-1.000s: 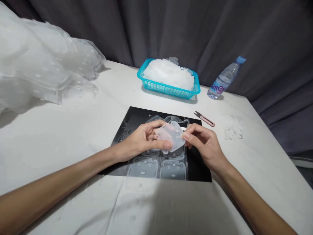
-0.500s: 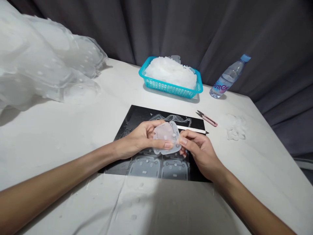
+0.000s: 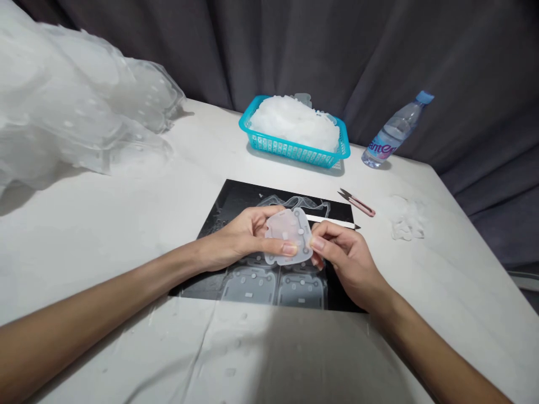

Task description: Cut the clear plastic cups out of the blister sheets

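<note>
My left hand (image 3: 256, 235) grips a translucent, rounded silicone-like pad (image 3: 301, 224), its thumb lying across the front and its fingers behind. Small holes, slots and raised dots mark the pad. At the pad's right edge, my right hand (image 3: 343, 249) pinches with thumb and forefinger. Both hands are over a black board (image 3: 345, 292). On the board's near part lies a clear sheet (image 3: 249, 286) of similar joined pads, partly hidden by the hands. A white pen-like tool (image 3: 332, 220) with a dark tip lies behind my right hand, beside clear trimmed strips (image 3: 295, 201).
A blue basket (image 3: 290, 151) heaped with whitish translucent pieces stands at the back. Right of it is a water bottle (image 3: 389, 137). Pink-handled thread snips (image 3: 357, 203) and a small pile of clear scraps (image 3: 407, 219) lie at right. Large stacked translucent sheets (image 3: 84, 101) fill the left.
Both hands keep nearly the same pose on the pad. The view has shifted very slightly; nothing has been let go or newly taken hold of.
</note>
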`<state>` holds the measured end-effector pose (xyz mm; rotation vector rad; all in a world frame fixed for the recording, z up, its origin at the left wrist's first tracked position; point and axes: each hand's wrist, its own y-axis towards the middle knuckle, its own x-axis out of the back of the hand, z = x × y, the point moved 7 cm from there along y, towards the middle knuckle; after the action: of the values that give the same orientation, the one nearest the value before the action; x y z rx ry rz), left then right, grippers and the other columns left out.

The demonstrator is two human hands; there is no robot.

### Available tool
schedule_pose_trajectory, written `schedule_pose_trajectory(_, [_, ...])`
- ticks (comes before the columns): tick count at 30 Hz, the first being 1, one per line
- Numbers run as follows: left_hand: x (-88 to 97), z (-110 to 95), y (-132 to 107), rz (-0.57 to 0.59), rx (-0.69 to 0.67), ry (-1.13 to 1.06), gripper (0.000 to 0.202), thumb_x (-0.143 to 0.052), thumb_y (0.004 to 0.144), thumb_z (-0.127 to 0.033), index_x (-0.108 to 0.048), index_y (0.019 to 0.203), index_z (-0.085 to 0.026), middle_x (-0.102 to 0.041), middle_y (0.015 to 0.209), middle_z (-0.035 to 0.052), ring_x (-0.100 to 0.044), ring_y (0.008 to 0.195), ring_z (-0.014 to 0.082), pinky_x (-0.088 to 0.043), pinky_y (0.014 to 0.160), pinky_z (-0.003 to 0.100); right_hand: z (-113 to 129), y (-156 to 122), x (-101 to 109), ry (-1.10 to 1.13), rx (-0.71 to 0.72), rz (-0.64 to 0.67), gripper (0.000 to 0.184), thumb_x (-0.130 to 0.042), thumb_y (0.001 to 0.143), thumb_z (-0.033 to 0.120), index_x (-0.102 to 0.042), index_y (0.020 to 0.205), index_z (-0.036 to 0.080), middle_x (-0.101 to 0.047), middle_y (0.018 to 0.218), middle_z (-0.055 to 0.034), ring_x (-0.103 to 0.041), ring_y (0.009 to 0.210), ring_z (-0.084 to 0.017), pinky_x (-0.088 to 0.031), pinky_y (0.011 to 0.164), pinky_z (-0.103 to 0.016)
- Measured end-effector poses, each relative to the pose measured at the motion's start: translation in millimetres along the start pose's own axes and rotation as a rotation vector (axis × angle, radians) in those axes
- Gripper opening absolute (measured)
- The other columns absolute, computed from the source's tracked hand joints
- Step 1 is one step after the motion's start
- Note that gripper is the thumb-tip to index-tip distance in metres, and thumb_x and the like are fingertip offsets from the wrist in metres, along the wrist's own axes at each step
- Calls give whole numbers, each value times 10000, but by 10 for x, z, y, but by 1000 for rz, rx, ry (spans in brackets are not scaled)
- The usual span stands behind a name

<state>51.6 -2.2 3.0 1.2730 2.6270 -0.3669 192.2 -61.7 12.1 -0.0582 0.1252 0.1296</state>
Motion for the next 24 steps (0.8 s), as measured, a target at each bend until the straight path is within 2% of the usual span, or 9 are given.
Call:
schedule_pose_trajectory(5, [9,-8,4,8,-17,12,296,-916,773,-239,-660,890,-147,-631,740,-45,-543,628,51,-430,566,123,54,7,4,-52,17,-3,256,-726,920,385,-648,767,195,-563,672,30,-513,613,-109,-412,597,-242])
schedule_pose_trajectory(12, [18,-17,-13,-1,-34,33,270,-910,789,-221,-673,899,-151,-643,774,-46,-569,669,46,-467,614,120,153,22,5,-153,95,-6,190,-687,952,312,-657,804,197,-569,709,33,-504,633,-100,-438,621,-234])
schedule_pose_trajectory(24, [8,-7,5,6,-35,54,269,-896,802,-240,-671,924,-156,-635,772,-55,-594,666,54,-477,615,148,113,26,-10,-201,115,15,213,-661,968,356,-623,819,208,-559,699,38,-508,611,-107,-437,597,-244])
